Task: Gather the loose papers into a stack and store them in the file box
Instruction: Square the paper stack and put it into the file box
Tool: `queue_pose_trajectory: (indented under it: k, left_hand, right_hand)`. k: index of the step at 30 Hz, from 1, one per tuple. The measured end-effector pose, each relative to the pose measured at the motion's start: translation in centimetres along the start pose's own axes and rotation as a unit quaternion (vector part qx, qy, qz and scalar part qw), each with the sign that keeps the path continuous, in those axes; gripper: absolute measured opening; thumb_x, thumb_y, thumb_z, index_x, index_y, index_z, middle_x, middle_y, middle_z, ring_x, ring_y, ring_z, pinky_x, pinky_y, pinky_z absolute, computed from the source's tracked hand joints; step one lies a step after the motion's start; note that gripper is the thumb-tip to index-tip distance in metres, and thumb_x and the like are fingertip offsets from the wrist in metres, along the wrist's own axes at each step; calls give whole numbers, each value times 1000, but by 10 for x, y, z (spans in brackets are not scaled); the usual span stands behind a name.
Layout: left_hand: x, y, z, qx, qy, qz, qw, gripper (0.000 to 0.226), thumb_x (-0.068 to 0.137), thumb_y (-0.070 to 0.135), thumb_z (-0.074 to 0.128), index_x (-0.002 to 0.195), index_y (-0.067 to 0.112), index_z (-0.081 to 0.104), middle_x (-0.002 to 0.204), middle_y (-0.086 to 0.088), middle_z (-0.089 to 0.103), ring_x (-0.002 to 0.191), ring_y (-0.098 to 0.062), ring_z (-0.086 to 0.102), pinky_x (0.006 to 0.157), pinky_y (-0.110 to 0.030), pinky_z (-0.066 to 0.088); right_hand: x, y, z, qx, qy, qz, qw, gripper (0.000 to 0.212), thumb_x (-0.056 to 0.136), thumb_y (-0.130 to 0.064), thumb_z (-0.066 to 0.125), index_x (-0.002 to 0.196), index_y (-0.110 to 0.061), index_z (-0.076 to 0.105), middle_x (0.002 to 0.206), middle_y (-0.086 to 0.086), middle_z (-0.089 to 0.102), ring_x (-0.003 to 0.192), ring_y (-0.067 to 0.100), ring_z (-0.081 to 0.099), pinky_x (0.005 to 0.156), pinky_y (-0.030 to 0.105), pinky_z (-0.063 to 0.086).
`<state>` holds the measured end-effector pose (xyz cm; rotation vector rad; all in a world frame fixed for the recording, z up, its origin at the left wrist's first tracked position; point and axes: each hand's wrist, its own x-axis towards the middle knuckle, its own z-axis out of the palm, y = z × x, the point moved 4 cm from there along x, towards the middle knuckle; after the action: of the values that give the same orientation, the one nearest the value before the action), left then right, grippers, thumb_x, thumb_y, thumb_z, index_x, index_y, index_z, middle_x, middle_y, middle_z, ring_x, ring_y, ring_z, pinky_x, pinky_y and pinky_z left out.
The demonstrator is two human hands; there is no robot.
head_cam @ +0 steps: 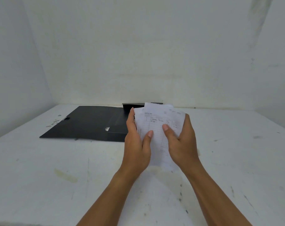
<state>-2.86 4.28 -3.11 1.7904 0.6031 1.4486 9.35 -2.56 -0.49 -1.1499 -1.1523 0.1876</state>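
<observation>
Basically both hands up over the white table point(40, 168), holding a bunch of loose papers point(158, 126) between them. Left hand point(137, 144) closed on the left edge of the bunch, thumb laid across the front of the top sheet, fingers wrapped behind and mostly hidden. Right hand point(181, 144) closed on the right side the same way, thumb pressed on the front, fingers behind the sheets. Papers are lifted off the table, held roughly upright and tilted a little toward the camera. Edges not lined up: several sheets fan out at the top and the bottom corners stick out unevenly below the palms. Top sheet is white, lined or ruled like a form, with handwriting near the top; text too blurred to read.

Black file box point(89, 123) lies open on the table behind and to the left of the hands, its big flat lid spread toward the left. Small tab or clasp sticks out at the lid's far left edge. A pale half-round finger hole shows in the spine panel near the left hand. Box body is mostly hidden behind the hands and papers; only a dark upright strip of its wall shows above the papers, close to the back wall point(138, 54). Cannot tell what is inside the box.

Table top is scuffed, with grey marks and a yellowish stain at the near left. Bare forearms enter from the bottom edge.
</observation>
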Motion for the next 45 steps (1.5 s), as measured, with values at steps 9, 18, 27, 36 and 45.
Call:
queue_pose_trajectory:
  k: [9, 18, 27, 36, 45]
  left_hand:
    - [-5, 12, -1, 14, -38, -23, 999, 73, 94, 33, 60, 145, 46, 9, 106, 54, 39, 104, 17, 51, 73, -9, 51]
    - [4, 30, -6, 17, -3, 22, 1000, 66, 96, 23, 59, 134, 59, 18, 106, 37, 52, 100, 4, 60, 69, -13, 54]
    - [4, 35, -1, 175, -49, 120, 976, 23, 96, 22, 55, 114, 33, 45, 115, 10, 50, 105, 3, 50, 84, -6, 40]
    - [2, 21, -4, 61, -5, -4, 998, 58, 95, 24, 59, 134, 49, 23, 105, 28, 51, 99, 7, 56, 78, -8, 49]
    - [-13, 2, 5, -4, 8, -115, 993, 14, 99, 31, 50, 109, 40, 45, 104, 24, 61, 93, 6, 61, 62, -9, 51]
  right_hand:
    - [-7, 3, -6, -6, 32, 49, 998, 29, 86, -36, 67, 107, -38, 48, 100, -16, 62, 84, 5, 65, 57, 18, 56]
    - [2, -5, -8, -25, 54, 52, 997, 21, 92, -38, 59, 109, -31, 49, 95, -14, 62, 78, 3, 65, 55, 14, 53]
    - [2, -5, -3, -24, 79, 65, 994, 11, 94, -40, 53, 99, -30, 53, 92, -12, 62, 79, 0, 62, 55, 11, 49]
    - [10, 2, -7, -67, 124, 104, 984, 10, 94, -39, 48, 86, -34, 52, 61, -9, 56, 49, 3, 53, 45, 20, 39]
    - [-20, 22, 5, -57, 49, 111, 991, 17, 94, -39, 54, 106, -29, 51, 92, -16, 61, 78, -2, 62, 52, 9, 48]
